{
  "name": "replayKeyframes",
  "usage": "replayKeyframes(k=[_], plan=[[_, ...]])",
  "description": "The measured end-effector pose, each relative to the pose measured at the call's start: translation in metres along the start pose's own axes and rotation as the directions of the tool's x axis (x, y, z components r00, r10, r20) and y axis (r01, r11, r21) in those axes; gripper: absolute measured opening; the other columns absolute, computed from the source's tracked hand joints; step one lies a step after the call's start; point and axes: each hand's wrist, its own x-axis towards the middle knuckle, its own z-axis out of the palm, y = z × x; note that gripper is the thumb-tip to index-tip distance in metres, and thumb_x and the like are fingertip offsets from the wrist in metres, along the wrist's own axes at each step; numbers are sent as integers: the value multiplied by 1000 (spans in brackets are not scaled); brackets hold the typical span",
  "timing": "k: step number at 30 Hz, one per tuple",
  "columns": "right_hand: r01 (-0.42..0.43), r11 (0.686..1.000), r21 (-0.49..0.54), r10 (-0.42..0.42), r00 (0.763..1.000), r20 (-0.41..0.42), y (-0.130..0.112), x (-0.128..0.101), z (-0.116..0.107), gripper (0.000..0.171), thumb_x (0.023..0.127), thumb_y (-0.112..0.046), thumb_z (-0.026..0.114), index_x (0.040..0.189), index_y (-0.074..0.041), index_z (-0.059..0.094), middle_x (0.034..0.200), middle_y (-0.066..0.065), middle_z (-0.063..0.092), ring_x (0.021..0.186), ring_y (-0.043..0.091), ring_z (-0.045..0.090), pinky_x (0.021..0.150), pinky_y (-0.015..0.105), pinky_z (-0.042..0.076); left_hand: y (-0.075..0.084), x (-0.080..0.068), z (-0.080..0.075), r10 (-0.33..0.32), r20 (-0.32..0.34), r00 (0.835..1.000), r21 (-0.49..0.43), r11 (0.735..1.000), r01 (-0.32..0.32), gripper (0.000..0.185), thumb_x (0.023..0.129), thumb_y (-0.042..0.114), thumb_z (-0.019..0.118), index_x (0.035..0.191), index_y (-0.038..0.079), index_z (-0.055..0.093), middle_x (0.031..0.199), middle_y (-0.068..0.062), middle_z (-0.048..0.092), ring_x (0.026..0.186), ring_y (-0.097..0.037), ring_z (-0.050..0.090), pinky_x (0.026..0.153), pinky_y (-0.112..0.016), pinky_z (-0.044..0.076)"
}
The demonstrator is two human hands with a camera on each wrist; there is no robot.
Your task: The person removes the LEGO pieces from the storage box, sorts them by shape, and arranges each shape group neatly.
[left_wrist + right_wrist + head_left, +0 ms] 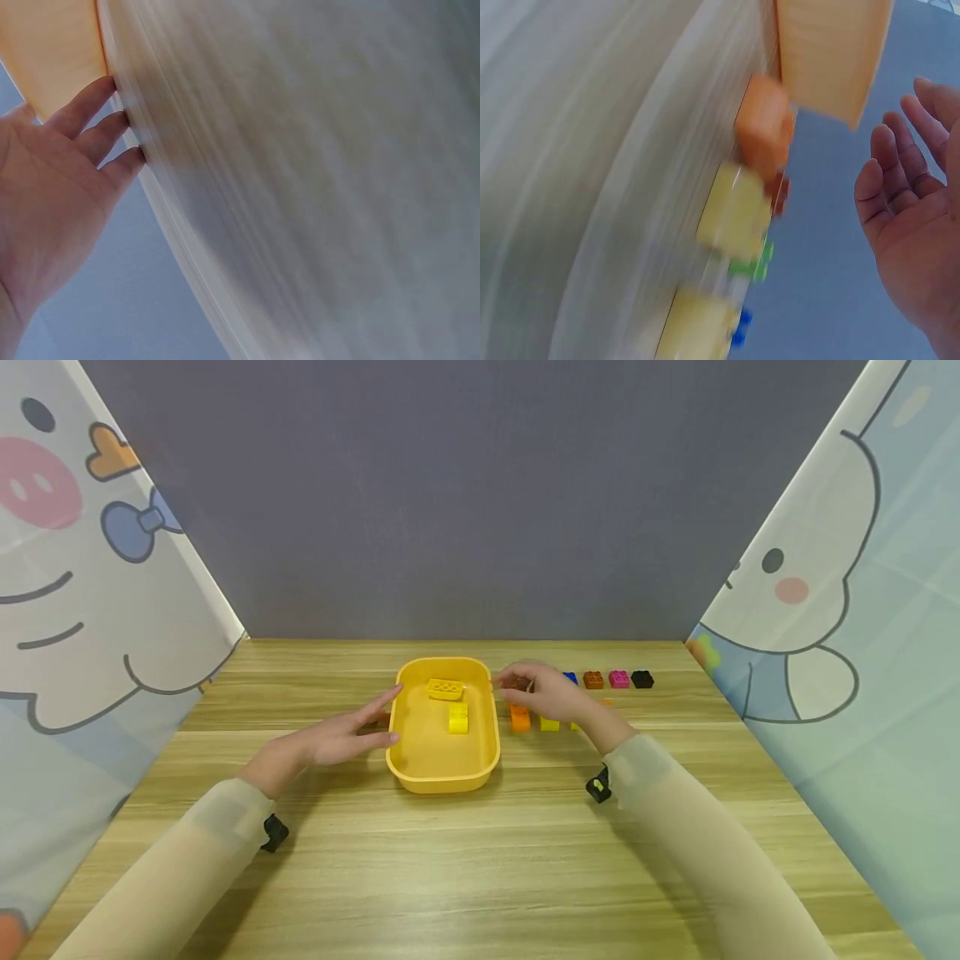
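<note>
A yellow tray with rounded corners stands on the table and holds two yellow toy bricks. One brick lies tipped with its hollow underside showing; the other brick lies nearer the middle. My left hand is at the tray's left side, its fingers spread and the thumb at the rim. Just beyond the right rim, my right hand is raised above a row of bricks. Its fingers are loosely bent, with nothing between them in the right wrist view. Below it are an orange brick and a yellow brick.
Behind the right hand, a blue brick, a brown brick, a pink brick and a black brick stand in line. Part of a green brick shows between the yellow ones. A grey panel bounds the table's back.
</note>
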Motion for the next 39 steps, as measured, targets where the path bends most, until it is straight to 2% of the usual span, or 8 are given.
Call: replayKeyframes(k=[6,10,15,20,28,30,35,39], plan=[[59,997,-48,-55,994,89,-17,33,20,37,110,-28,70,143,-12,72,139,13,67,89,25,60,82,39,54,2,0,-1,-3,-5,1000,11,1000,3,88,109,65,55,175,48,-2,174,-27,38,161,-51,38,128,-77,27],[75,976,-206,-43,987,158,-26,47,28,39,106,-34,76,143,-19,73,140,9,68,111,30,67,102,47,56,3,-1,-1,-1,-1,1000,8,1000,1,89,110,65,55,176,47,-1,174,-28,38,161,-52,37,128,-77,27],[53,930,-364,27,977,213,-30,56,34,49,100,-46,82,143,-25,74,139,0,70,135,28,64,122,51,48,3,-1,0,5,3,1000,6,1000,-5,89,110,64,55,177,44,-1,174,-29,37,161,-52,37,128,-77,27],[35,893,-448,72,973,218,-29,58,39,55,97,-54,83,143,-26,74,144,-2,69,142,28,61,127,51,44,4,-1,0,6,3,1000,11,1000,-6,88,110,63,54,176,46,-2,174,-29,38,160,-52,38,128,-77,28],[45,848,-528,109,960,257,-41,61,42,46,99,-48,82,139,-28,77,150,2,66,144,29,59,127,49,43,1,-2,-1,31,8,999,-26,999,-31,90,111,59,58,177,43,-1,173,-30,38,160,-51,39,128,-76,28],[54,855,-516,105,956,275,-41,61,44,44,100,-43,82,141,-28,76,152,4,65,144,30,58,128,50,43,1,-3,-1,28,10,1000,-26,999,-27,90,111,59,58,177,44,-1,173,-30,37,161,-51,38,128,-76,28],[40,922,-385,101,935,339,-34,62,48,50,103,-28,79,152,-29,68,145,2,69,137,24,61,121,45,49,0,-3,1,19,10,1000,-26,999,-18,88,111,60,57,176,46,-1,174,-28,38,161,-50,39,128,-76,29],[4,941,-338,120,931,344,-31,62,48,61,101,-37,82,158,-30,61,139,-2,72,130,20,65,116,43,53,1,-3,1,22,4,1000,-18,1000,-22,88,111,60,56,176,45,-1,174,-28,39,160,-50,40,127,-75,30]])
